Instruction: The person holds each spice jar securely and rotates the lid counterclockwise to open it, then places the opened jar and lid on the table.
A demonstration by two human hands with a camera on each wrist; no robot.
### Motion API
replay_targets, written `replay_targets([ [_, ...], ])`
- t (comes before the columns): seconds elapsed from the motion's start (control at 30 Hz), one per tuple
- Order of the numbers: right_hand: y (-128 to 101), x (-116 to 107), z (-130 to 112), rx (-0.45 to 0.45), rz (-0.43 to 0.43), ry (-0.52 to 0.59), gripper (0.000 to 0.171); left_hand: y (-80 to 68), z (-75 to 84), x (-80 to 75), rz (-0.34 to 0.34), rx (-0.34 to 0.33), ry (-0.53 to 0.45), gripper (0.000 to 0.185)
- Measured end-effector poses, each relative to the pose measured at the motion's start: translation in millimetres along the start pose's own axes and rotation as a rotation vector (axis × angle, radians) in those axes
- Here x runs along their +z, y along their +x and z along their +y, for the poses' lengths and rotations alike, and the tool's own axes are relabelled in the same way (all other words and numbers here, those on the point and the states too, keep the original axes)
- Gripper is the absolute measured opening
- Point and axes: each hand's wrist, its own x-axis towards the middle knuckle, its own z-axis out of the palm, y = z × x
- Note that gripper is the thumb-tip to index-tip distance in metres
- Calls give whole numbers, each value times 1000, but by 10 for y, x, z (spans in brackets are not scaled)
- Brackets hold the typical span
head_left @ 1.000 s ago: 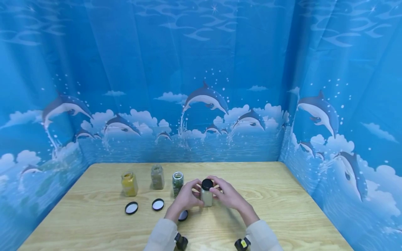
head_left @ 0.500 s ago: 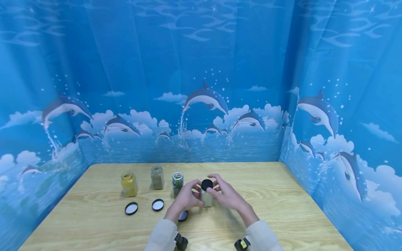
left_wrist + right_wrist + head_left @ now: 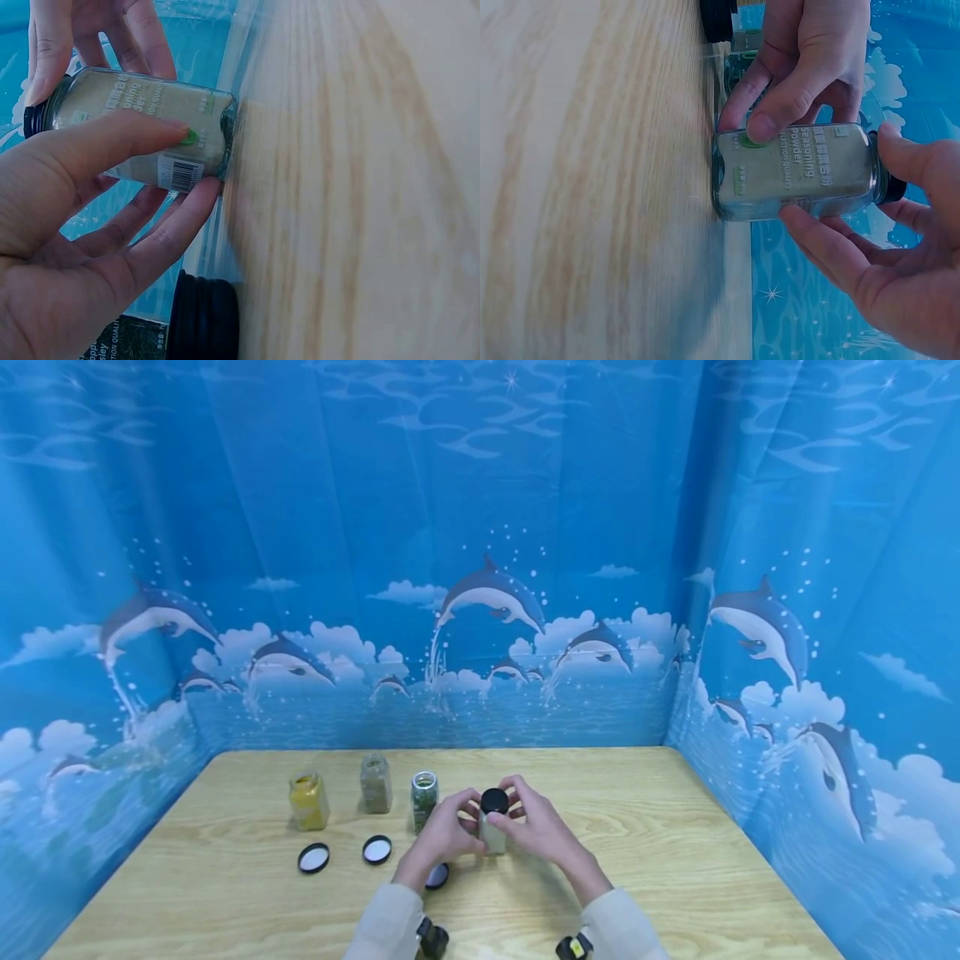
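A glass jar of pale seasoning powder (image 3: 492, 838) stands upright on the table, its black lid (image 3: 494, 800) on top. My left hand (image 3: 444, 832) grips the jar's body, thumb across the labelled face, as the left wrist view shows. From the other side my right hand (image 3: 546, 832) pinches the lid, its thumb on the lid's near edge; one finger touches the jar's side in the right wrist view. Just left of my left hand is an uncapped jar of green herbs (image 3: 424, 797). A loose black lid (image 3: 437, 877) lies partly hidden by my left wrist.
Further left stand an uncapped jar of yellow powder (image 3: 309, 802) and an uncapped jar of grey-brown powder (image 3: 376, 785). Two lids, white inside, lie before them: a left lid (image 3: 313, 858) and a right lid (image 3: 377, 849). Blue dolphin curtains (image 3: 480, 710) enclose the wooden table (image 3: 660, 877).
My right thumb has shifted left along the lid's near edge, and the right hand and forearm have turned slightly. My left hand and the jar stay nearly in place.
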Motion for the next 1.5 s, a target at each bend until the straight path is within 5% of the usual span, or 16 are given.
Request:
replay_targets([
  [0.37,-11,-45,-20,-57,-55,-66,38,-22,-1,6,7,39,-4,55],
  [0.97,-24,-93,36,-55,-135,-11,47,-20,16,-2,3,22,4,55],
  [1.5,-4,-10,16,-14,-30,10,49,-2,-9,-1,7,20,-9,56],
])
